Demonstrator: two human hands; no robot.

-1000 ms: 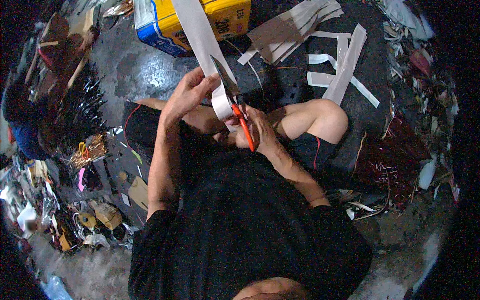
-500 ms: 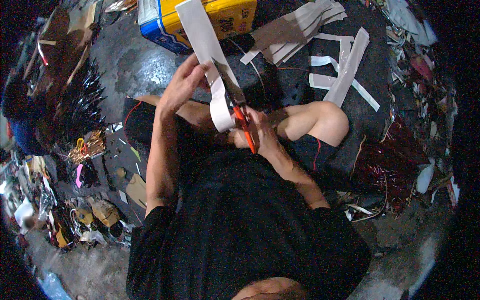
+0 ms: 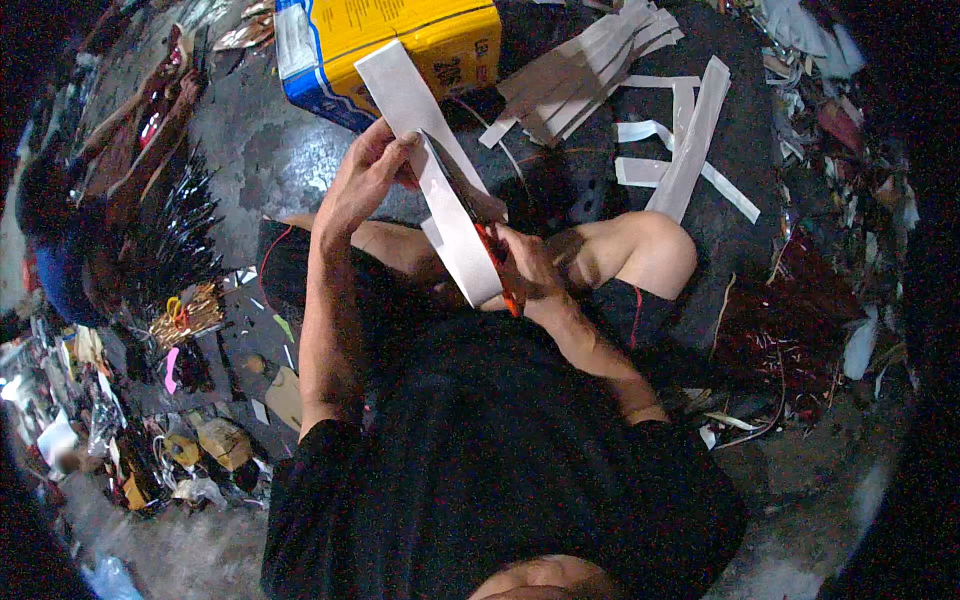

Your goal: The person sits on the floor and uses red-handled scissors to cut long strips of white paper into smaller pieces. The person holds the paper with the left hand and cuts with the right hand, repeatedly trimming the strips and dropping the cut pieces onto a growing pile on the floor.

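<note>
Pinching white strip (image 3: 402, 92), gripping orange-handled scissors (image 3: 513, 299)

Pinching strip edge between thumb and fingers of left hand (image 3: 366, 178), on near side of yellow box (image 3: 415, 35). Seen with strip's far end overlapping box's near face; cannot tell touching from apart. Wrapped around scissors handles with right hand (image 3: 532, 268), farther from box than left hand. Cannot tell spread of handles, partly hidden by fingers. Set with blades lengthwise along strip, between two split sides. Bent at strip's near end, down beside handles. Also: fanned stack of pale strips (image 3: 572, 82) right of box; loose strips (image 3: 690, 148), partly crossing, farther right of box.
</note>
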